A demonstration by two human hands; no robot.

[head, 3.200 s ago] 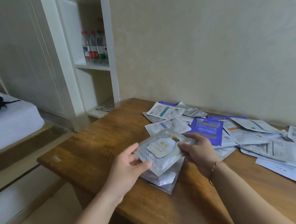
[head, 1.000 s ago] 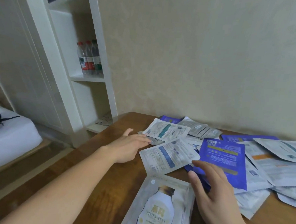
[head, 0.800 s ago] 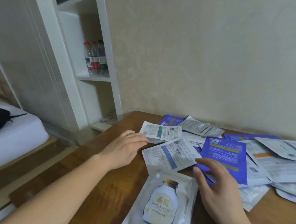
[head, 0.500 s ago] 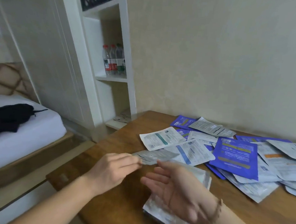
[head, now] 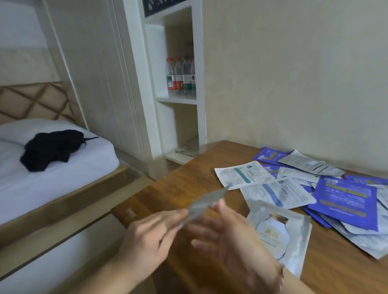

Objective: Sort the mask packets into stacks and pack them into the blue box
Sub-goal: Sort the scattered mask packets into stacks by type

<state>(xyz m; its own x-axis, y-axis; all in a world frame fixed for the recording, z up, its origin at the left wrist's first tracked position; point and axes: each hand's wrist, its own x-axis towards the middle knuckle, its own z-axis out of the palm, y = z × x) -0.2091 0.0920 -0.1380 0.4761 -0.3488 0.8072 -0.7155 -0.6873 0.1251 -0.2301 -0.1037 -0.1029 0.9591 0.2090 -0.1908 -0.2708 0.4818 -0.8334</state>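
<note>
Head cam, only one view here. The left hand (head: 147, 239) has a thin grey packet (head: 204, 204) pinched between thumb and fingertips, held up edge-on over the near corner of the desk (head: 186, 182). It's blurry, so no reading the print on it. The right hand (head: 235, 242) sits just beside it, palm up and fingers spread, so that grip is loose and holding nothing; its fingertips are right by the packet's lower edge, but I can't tell if they actually touch.

Just to the right of the hands, lying flat on the desk, is a silver packet with a white bottle picture (head: 278, 236), and it looks like it sits on top of others of the same kind. Behind it is the loose pile: a white packet with a teal stripe (head: 241, 174), a white one with a blue stripe (head: 276, 195) overlapping it, a big blue packet (head: 346, 201) on top of several more, and a grey one (head: 310, 165) at the back near the wall.

Off to the left there's a bed (head: 50, 176) with a black bundle (head: 50, 147) on it, and a white shelf unit (head: 180, 100) holding some water bottles (head: 180, 77).
</note>
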